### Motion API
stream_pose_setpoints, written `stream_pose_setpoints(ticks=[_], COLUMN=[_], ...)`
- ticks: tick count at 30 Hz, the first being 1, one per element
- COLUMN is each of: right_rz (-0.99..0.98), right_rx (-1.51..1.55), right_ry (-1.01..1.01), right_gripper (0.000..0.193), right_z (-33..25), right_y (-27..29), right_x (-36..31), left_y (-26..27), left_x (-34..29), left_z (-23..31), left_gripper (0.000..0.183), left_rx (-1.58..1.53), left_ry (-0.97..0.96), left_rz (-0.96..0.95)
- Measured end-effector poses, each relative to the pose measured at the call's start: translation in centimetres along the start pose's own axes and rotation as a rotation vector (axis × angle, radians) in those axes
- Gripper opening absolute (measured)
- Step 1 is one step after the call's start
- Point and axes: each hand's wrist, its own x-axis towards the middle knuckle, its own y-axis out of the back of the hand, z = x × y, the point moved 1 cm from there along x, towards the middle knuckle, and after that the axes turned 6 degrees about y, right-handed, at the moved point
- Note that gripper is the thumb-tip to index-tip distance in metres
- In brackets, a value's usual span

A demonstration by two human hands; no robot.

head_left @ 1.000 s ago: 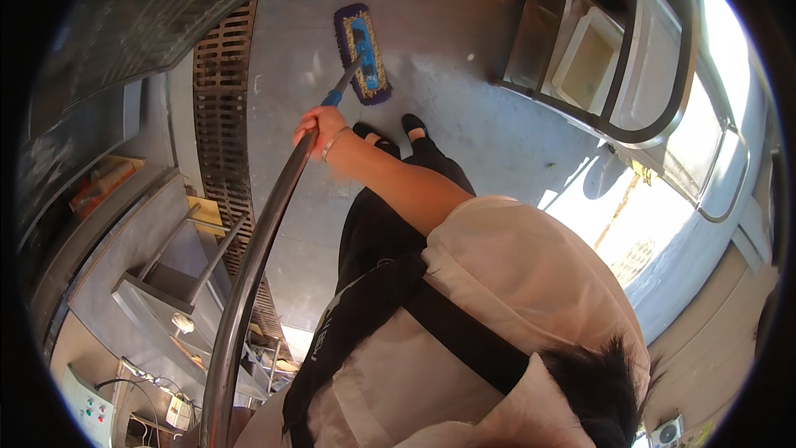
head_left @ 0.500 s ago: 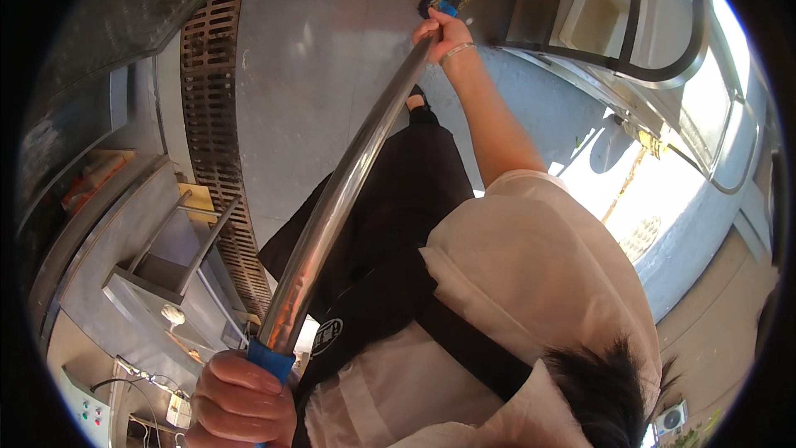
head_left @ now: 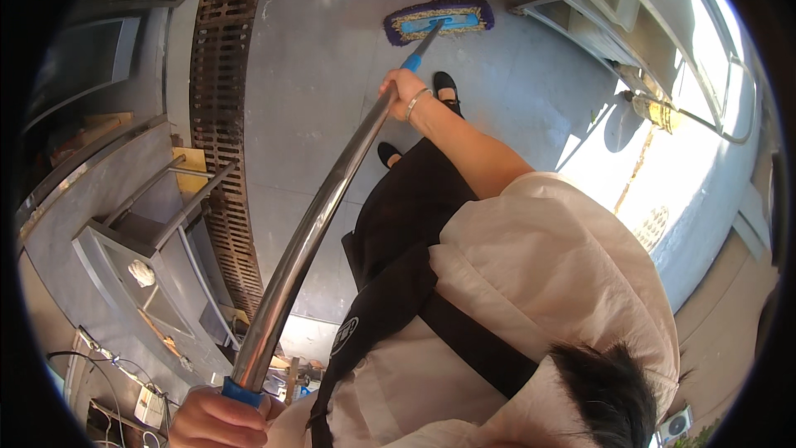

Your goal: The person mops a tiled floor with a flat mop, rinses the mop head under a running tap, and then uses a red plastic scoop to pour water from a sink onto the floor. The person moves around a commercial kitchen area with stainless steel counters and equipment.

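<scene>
I hold a flat mop by its long shiny metal pole, which slants from lower left to upper middle. My left hand is closed around the top end, by a blue collar. Farther down, my right hand, with a bracelet at the wrist, wraps the pole just above a second blue joint. Beyond it the mop head lies on the grey floor: purple fringe, pale yellow strands and a blue plate. My feet in black shoes stand just short of it.
A slotted drain grate runs along the floor at left, beside metal kitchen units. At upper right stands a metal-framed rack or cart. Strong sunlight falls on the floor at right, near a yellow object.
The mop head has swung left and nearer, turning from a slant to lie crosswise. My right hand has moved left and nearer with the pole, and both shoes now show.
</scene>
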Motion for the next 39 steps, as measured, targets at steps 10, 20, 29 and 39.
stream_pose_setpoints(ticks=[10,20,29,39], right_rz=[0.268,0.488,0.462,0.696], right_rx=[0.014,0.296,0.414,0.111], right_ry=[-0.322,0.011,0.402,0.179], right_gripper=[0.019,0.006,0.010,0.006], right_z=[17.7,-1.2,-21.3,-23.4], right_y=[1.2,24.2,44.7,49.9], right_x=[-10.8,-6.6,-5.7,-9.4], left_y=[-7.8,-21.5,-27.6,-30.1], left_x=[-18.5,-11.1,10.6,11.4], left_z=[8.8,-9.8,-23.4,-25.9], left_gripper=[0.033,0.024,0.018,0.014], left_rx=[0.077,-0.046,-0.103,-0.131], left_ry=[-0.025,0.293,0.337,0.258], left_rz=[0.959,1.192,0.583,0.274])
